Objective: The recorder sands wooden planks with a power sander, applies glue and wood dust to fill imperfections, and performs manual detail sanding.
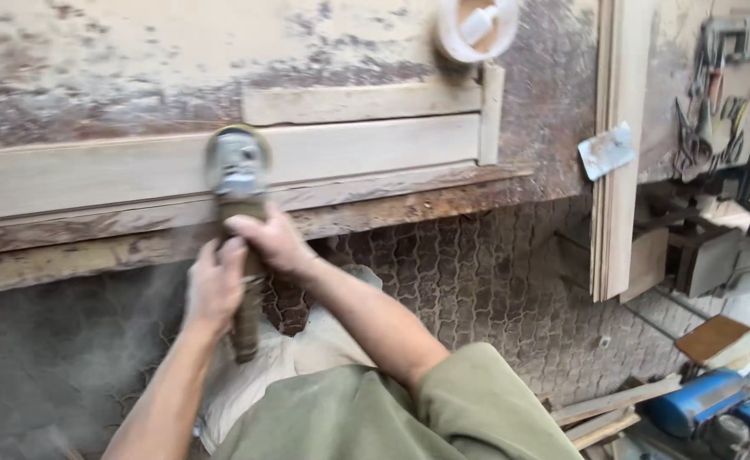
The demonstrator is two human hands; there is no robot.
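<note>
Both hands are clenched on one tool. The right hand (271, 241) grips the dust-coated, olive-grey body of a handheld angle grinder (239, 221) near its head; the left hand (213, 285) wraps the rear of the handle. The tool's round metal disc guard (237, 159) lies against a long pale timber board (136, 175) resting on the worn, brown-stained worktop (443, 200).

Progress: the board face right of the disc looks smooth and even, though motion blur prevents a firm reading; the stretch to the left appears similar in tone, so the sanded share cannot be fixed. Fine dust hangs below the worktop edge.

Further out: a shorter pale batten (358, 102) above, upright planks (618, 145) at right, patterned paving (494, 281) underfoot.
</note>
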